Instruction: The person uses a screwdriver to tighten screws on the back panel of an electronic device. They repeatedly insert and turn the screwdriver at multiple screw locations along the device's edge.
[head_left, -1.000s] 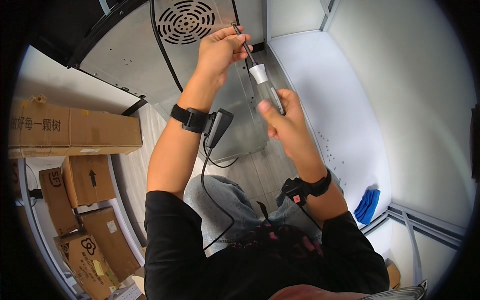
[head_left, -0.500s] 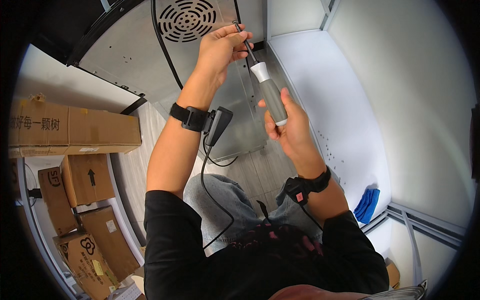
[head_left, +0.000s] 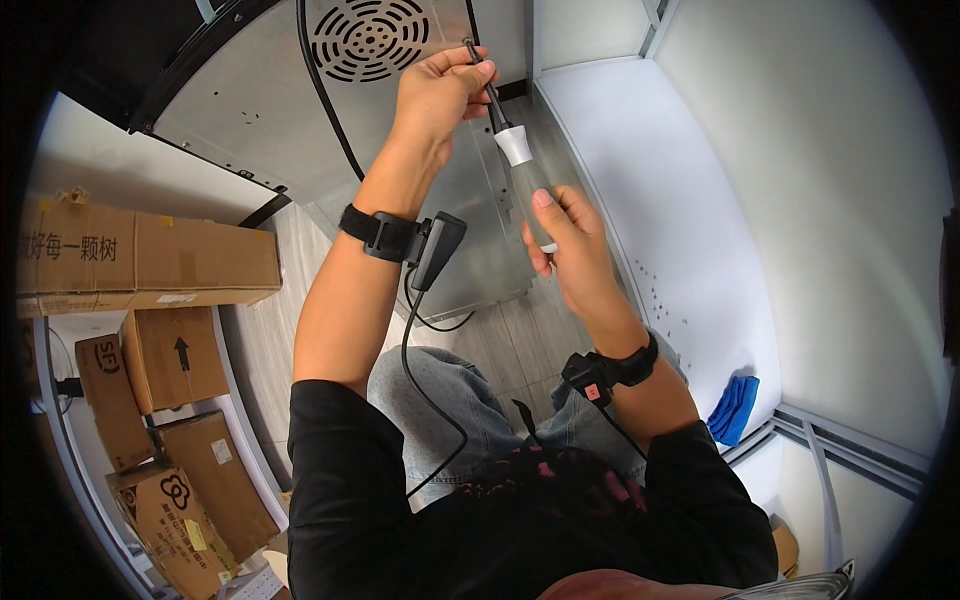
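Observation:
A screwdriver (head_left: pixel 513 147) with a grey and white handle slants up to the edge of a metal appliance panel (head_left: pixel 270 110). My right hand (head_left: pixel 570 232) is closed around its handle, slightly blurred. Up by the tip, my left hand (head_left: pixel 445 88) pinches the dark shaft between thumb and fingers. The tip meets the panel near its right edge, beside a round vent grille (head_left: pixel 370 40); the screw there is too small to make out clearly. Both wrists wear black straps with small devices.
A black cable (head_left: pixel 328 100) runs down the panel. White shelf (head_left: pixel 690 200) at right carries scattered small screws (head_left: pixel 655 290) and a blue cloth (head_left: pixel 734 410). Cardboard boxes (head_left: pixel 180 255) are stacked at left, more on a rack below. A thin cord (head_left: pixel 440 400) hangs from my left wrist device.
The screwdriver handle has swung slightly left and my right hand has turned on it, thumb now across the handle. My left hand stays at the shaft, barely shifted.

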